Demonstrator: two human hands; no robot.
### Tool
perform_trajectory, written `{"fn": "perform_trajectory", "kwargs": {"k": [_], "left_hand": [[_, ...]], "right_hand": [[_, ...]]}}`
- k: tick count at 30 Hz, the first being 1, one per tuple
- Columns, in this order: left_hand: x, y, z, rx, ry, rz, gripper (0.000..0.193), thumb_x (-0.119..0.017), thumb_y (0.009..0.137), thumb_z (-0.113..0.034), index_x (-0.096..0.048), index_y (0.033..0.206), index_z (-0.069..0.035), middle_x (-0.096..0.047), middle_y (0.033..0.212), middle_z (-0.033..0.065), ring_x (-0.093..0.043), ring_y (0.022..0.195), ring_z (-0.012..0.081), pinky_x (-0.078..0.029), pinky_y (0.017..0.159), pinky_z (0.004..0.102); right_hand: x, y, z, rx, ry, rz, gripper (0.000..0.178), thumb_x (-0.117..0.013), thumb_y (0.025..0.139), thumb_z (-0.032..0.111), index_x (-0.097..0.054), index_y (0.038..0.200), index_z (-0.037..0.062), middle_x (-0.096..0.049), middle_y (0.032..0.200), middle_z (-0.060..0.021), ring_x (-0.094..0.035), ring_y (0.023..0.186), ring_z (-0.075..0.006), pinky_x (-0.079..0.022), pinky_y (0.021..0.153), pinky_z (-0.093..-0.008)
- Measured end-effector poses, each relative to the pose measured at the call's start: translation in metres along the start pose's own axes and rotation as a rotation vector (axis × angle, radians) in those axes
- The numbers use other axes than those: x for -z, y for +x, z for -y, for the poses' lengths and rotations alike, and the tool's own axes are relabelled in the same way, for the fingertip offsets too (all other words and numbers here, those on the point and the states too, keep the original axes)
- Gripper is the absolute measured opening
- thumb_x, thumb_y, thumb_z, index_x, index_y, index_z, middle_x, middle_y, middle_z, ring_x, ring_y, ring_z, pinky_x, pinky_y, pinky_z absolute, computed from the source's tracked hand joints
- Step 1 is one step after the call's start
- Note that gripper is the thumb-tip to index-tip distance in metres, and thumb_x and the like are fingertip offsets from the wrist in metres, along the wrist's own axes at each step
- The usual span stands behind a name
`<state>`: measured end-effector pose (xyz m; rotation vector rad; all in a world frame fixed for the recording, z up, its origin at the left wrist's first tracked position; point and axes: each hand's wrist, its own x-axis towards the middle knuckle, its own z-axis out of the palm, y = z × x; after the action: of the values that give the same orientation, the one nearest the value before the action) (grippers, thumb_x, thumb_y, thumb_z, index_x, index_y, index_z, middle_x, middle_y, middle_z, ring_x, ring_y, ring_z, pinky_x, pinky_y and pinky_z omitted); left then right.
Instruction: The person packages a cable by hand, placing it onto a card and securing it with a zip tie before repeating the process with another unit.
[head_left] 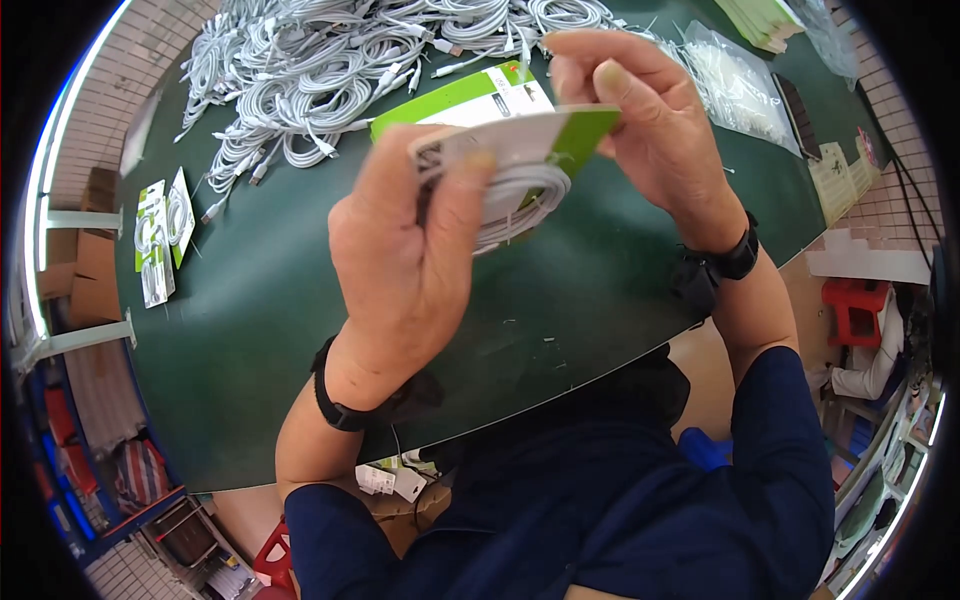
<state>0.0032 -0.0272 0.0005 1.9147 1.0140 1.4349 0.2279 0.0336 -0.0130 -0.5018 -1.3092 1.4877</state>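
Observation:
My left hand (400, 240) is closed on a white and green cardboard card (515, 140), thumb in front and fingers behind. A coiled light-grey cable (525, 200) hangs on the card's near face, with a thin white tie at its lower edge. My right hand (650, 125) is raised at the card's green right end, its fingers curled in and the thumb close to them. What lies between those fingertips, if anything, I cannot make out. Behind the held card, another green and white card (465, 98) lies on the table, partly covered.
Many coiled grey cables (310, 80) are heaped at the far side of the green table (560, 320). Carded cables (157, 240) lie at the left. A clear bag of thin white ties (735, 85) and a stack of green cards (757, 22) sit at the far right.

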Motion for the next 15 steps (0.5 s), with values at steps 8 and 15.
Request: {"fn": "perform_trajectory", "kwargs": {"k": [8,15], "left_hand": [[-0.004,0.007,0.028,0.383,-0.502,-0.162,0.021,-0.052,0.107,-0.015,-0.061,0.115,0.003,-0.071,0.098,0.006,-0.065,0.083,0.0064,-0.053,0.069,0.0224],[-0.007,-0.001,0.041,0.456,-0.566,-0.1,0.022,-0.052,0.107,-0.014,-0.061,0.118,0.003,-0.071,0.103,0.0081,-0.065,0.087,0.0072,-0.054,0.074,0.0224]], "right_hand": [[-0.017,0.0,-0.015,0.774,-0.984,0.093,0.033,-0.083,0.074,-0.004,-0.074,0.104,0.0072,-0.065,0.093,-0.0045,-0.056,0.076,-0.0164,-0.048,0.064,-0.0262],[-0.025,0.001,-0.02,0.884,-1.253,0.189,0.035,-0.086,0.066,-0.001,-0.074,0.096,0.0127,-0.065,0.093,-0.0019,-0.056,0.075,-0.0194,-0.05,0.058,-0.0299]]}}
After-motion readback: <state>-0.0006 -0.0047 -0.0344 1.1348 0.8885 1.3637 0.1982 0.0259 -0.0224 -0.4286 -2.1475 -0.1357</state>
